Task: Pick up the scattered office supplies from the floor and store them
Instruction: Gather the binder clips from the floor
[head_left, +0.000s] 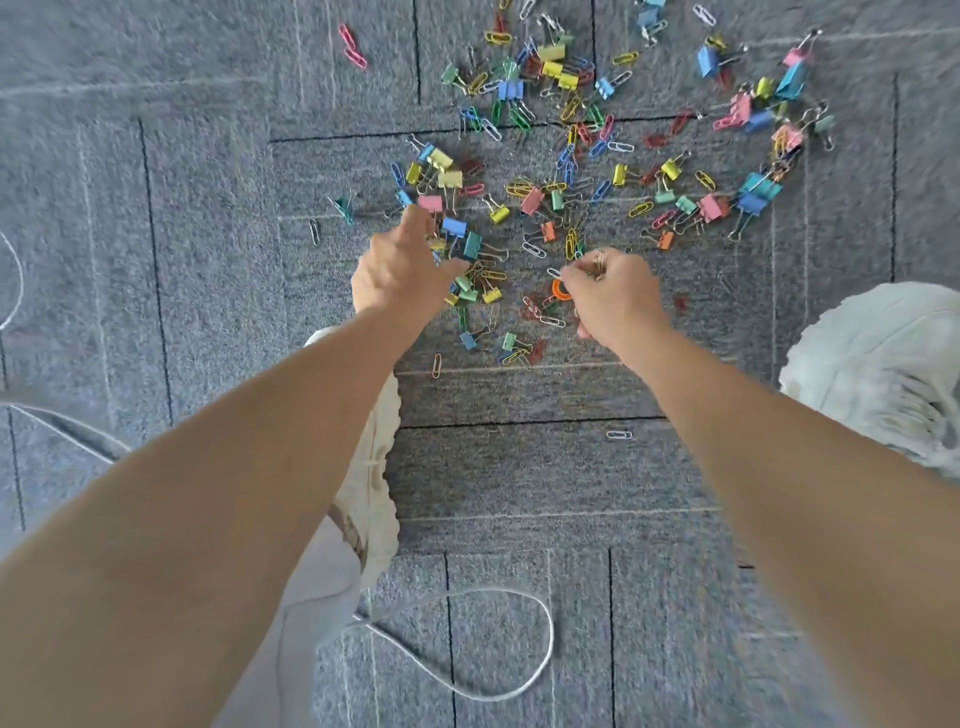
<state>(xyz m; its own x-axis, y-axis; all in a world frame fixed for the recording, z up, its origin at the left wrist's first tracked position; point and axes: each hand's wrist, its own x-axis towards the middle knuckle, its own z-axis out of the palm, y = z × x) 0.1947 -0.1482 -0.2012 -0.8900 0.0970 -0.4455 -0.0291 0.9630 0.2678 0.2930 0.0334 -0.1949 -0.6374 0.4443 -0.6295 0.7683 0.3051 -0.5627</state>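
Colourful clips (531, 200) lie all over the grey carpet (208, 260). The left hand (400, 265) reaches over them with fingers spread. The right hand (615, 296) pinches a few paper clips (597, 261).

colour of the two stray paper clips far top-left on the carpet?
Pink paper clips; head view.

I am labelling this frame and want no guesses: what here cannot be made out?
- Head view: how many paper clips the right hand pinches; its curled fingers hide them.
- Head view: how far the scattered clips reach; the top edge cuts them off.
- Head view: what lies under the left hand; its palm covers the clips there.
- Head view: where the clips get stored; nothing for that is inside the frame.
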